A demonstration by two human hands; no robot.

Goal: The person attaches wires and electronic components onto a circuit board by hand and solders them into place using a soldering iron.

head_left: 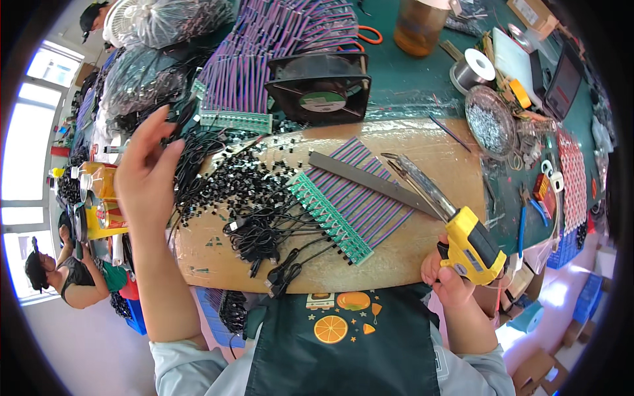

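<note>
Right hand point(448, 280): fingers wrapped tight round the handle of a yellow-and-black plastic soldering gun point(467, 245); its long bare-metal tip point(413, 179) lies low over the rounded brown board worktop point(403, 264).

Left hand point(146, 171): raised, fingers loosely spread, thumb and forefinger close together near thin black wire point(188, 119); cannot tell whether anything is pinched.

Landmark: the flat fan of purple ribbon wires ending in a row of small green circuit boards point(330, 214), lying mid-board.
- Across its upper end: flat grey metal bar point(370, 181), matte.
- Left of it: scatter of small black plastic parts point(241, 181) and tangled black leads point(271, 241).
- Above it: square black fan housing point(320, 86), more purple wire bundles point(277, 33).
- Upper right of it: shiny solder spool point(474, 68), round clear dish of fine metal bits point(490, 122).

Surface beyond board: dark green table point(409, 82), crowded. Bright window point(30, 125) at far left; a seated person point(59, 274) below it.

Fisheye rim bends and darkens edge items; the right-hand clutter is hard to make out.
</note>
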